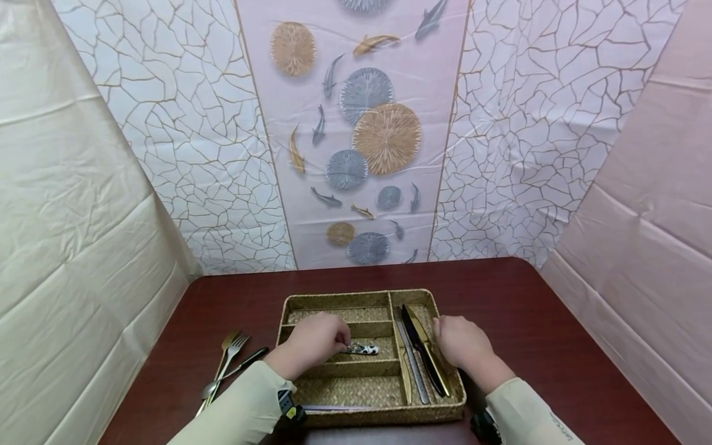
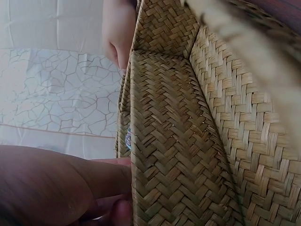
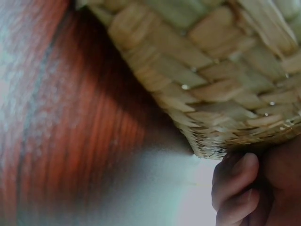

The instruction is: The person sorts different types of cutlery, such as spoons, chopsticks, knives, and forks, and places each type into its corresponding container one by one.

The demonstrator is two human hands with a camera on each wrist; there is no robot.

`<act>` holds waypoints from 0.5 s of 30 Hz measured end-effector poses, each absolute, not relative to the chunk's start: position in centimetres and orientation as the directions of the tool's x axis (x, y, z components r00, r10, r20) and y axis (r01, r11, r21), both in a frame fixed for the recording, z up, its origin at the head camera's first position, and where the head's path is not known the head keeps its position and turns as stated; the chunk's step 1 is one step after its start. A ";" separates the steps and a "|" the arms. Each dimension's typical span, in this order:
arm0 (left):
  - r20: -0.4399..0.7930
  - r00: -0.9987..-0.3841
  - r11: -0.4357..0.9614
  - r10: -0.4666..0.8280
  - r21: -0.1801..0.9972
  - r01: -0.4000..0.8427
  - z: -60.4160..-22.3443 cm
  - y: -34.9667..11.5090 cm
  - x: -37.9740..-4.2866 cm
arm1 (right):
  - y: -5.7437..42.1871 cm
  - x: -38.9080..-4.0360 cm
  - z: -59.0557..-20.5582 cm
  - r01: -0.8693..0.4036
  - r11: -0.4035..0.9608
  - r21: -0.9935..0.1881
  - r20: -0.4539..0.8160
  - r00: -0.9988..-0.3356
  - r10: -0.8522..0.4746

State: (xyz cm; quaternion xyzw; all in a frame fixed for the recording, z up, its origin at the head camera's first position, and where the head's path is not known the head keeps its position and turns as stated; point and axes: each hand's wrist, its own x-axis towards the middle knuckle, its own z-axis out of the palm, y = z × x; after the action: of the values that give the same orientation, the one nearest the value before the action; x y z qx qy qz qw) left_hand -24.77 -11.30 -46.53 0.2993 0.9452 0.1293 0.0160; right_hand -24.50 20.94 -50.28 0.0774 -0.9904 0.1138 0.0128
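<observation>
A woven cutlery tray [image 1: 384, 418] with several compartments stands on the table. Over its middle left compartment, my left hand [image 1: 317, 339] pinches a utensil with a black-and-white patterned handle [image 1: 364, 350]; the fingers hide its other end. My right hand [image 1: 464, 343] grips the tray's right rim, its curled fingers [image 3: 237, 181] against the woven edge in the right wrist view. Beside that hand, the long right compartment holds several knives: a black knife [image 1: 425, 352], a silver knife [image 1: 416, 368] and gold ones [image 1: 439, 372]. In the left wrist view a woven divider [image 2: 174, 136] partly hides the left fingers.
Left of the tray, a silver fork [image 1: 235, 350], a gold fork [image 1: 227, 343] and a black-handled spoon [image 1: 211, 389] lie crossed on the dark red table [image 1: 250, 290]. Thin pale sticks [image 1: 336, 408] lie along the tray's front; their kind is unclear. Patterned cloth [image 1: 361, 216] hangs behind.
</observation>
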 end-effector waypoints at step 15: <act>0.058 -0.820 0.787 0.569 0.252 0.563 -47.3 -11.1 -24.9 | 21.1 -24.6 -50.3 -0.173 0.960 -0.220 0.061 -0.985 -0.164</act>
State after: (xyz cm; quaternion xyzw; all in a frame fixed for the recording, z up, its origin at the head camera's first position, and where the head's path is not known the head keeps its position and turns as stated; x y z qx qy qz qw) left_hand -24.89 -11.08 -47.29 0.2995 0.9451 0.1301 0.0108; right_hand -24.56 21.06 -50.30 0.0851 -0.9897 0.1128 0.0211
